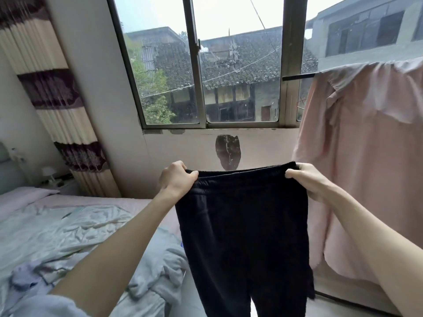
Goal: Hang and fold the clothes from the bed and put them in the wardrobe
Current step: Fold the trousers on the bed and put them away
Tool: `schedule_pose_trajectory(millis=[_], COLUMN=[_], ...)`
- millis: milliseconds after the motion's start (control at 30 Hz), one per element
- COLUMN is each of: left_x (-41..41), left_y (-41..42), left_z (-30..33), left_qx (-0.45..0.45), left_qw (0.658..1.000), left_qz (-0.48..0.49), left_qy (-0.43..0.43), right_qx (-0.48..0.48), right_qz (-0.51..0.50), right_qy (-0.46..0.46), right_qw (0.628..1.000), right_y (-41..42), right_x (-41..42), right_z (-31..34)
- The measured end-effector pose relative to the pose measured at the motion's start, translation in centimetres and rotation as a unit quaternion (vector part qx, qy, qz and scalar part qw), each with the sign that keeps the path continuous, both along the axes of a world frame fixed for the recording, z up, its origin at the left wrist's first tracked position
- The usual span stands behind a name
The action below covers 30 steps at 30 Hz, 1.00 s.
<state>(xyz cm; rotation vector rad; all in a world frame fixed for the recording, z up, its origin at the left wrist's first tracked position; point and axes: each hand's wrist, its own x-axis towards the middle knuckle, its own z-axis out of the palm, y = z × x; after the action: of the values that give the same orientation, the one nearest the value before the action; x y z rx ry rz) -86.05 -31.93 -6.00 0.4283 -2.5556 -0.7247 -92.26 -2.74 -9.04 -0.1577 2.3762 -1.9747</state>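
**Black trousers held up by the waistband**

The black trousers [242,227] hang at lower centre of the frame, waistband level on top, legs running straight down; the fabric looks soft and fuzzy. The left hand [176,181] and right hand [306,179] each pinch a waistband corner, arms outstretched. Rumpled pale-blue bed [57,227] lower left; pink fabric wardrobe [366,143] right.

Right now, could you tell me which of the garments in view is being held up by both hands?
The black trousers, gripped at the waistband by the left hand and right hand; the pale blue clothes lie crumpled on the bed.
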Motion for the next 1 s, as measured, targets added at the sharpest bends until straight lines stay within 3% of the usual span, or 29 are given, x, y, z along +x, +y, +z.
schedule_pose_trajectory(millis=[167, 333, 533, 633, 767, 933, 1000], left_x=[-0.5, 1.4, 3.1, 3.7, 4.3, 4.9, 5.2], left_y=[-0.7, -0.8, -0.9, -1.1, -1.9, -2.5, -2.9], left_z=[-4.1, -5.7, -6.7, -6.6, -6.2, -5.9, -6.2], left_qx=[0.204, 0.354, 0.397, 0.43, 0.454, 0.426, 0.436], left_qw=[0.978, 0.926, 0.906, 0.89, 0.879, 0.889, 0.881], left_qz=[0.02, -0.07, -0.109, -0.132, -0.141, -0.166, -0.182], left_qy=[-0.026, -0.108, -0.099, -0.069, -0.021, -0.006, -0.012], right_qx=[-0.009, -0.013, -0.078, -0.048, 0.036, -0.059, -0.093], right_qz=[0.074, 0.072, 0.077, 0.112, 0.064, 0.036, 0.092], right_qy=[-0.075, -0.081, -0.015, 0.052, 0.151, 0.14, 0.113], right_qw=[0.994, 0.994, 0.994, 0.991, 0.986, 0.988, 0.985], right_y=[-2.4, -6.3, -11.5, -13.7, -15.7, -17.8, -18.1], right_x=[1.5, 3.2, 4.6, 5.3, 5.5, 6.1, 6.5], right_z=[-2.8, -3.8, -4.1, -5.0, -6.0, -5.9, -5.6])
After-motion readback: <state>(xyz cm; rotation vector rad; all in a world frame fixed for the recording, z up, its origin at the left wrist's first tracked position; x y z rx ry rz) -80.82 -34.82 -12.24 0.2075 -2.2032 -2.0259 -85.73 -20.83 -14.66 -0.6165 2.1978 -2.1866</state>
